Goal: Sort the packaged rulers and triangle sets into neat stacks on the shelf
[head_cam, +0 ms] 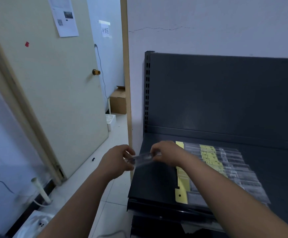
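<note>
A clear packaged ruler [142, 158] hangs in the air over the left edge of the dark shelf [153, 182]. My left hand [117, 162] grips its left end and my right hand [167, 152] pinches its right end. On the shelf lies a fanned spread of clear ruler packs with yellow header cards [225, 167], partly hidden under my right forearm. A yellow card tab with a hole [181, 194] shows near the shelf's front edge.
The shelf's dark back panel [225, 93] stands against the wall. A door [53, 93] stands open on the left with a cardboard box [118, 102] beyond it. A white pipe [40, 189] and bags lie on the tiled floor at lower left.
</note>
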The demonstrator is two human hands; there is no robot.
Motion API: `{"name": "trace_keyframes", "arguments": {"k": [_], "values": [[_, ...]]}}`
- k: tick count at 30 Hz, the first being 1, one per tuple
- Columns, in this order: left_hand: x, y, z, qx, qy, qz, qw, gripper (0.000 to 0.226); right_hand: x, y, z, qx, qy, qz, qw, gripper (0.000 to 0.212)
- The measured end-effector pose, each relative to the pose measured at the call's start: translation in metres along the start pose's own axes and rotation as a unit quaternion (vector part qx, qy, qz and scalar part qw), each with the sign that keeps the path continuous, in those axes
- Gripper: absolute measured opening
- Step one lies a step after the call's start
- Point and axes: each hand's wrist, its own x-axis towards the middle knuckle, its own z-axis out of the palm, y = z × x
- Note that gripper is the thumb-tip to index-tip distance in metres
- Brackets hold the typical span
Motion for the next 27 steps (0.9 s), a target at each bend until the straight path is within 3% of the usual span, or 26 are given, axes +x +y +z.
{"name": "trace_keyframes", "arguments": {"k": [4, 9, 14, 19, 23, 27], "values": [[-0.001, -0.004, -0.005, -0.044, 0.036, 0.006, 0.998, 0.035, -0.009, 0.003, 0.0, 0.032, 0.056, 0.016, 0.998, 0.016], [-0.009, -0.027, 0.006, -0.065, 0.005, -0.049, 0.997, 0.014, -0.021, 0.003, 0.026, -0.004, 0.0, 0.016, 1.0, 0.022], [-0.012, -0.018, -0.007, -0.194, 0.07, -0.07, 0.976, 0.009, -0.027, 0.01, 0.017, 0.116, 0.089, 0.054, 0.988, 0.018], [-0.009, 0.017, -0.012, -0.403, 0.112, -0.036, 0.908, 0.014, -0.051, 0.025, -0.021, 0.367, 0.155, 0.081, 0.914, 0.02], [-0.001, 0.046, 0.007, -0.491, 0.085, -0.016, 0.867, 0.026, -0.09, 0.049, -0.031, 0.425, 0.163, 0.118, 0.882, 0.017], [0.003, 0.08, 0.037, -0.51, 0.046, 0.009, 0.859, 0.008, -0.135, 0.079, -0.03, 0.495, 0.177, 0.158, 0.836, 0.015]]}}
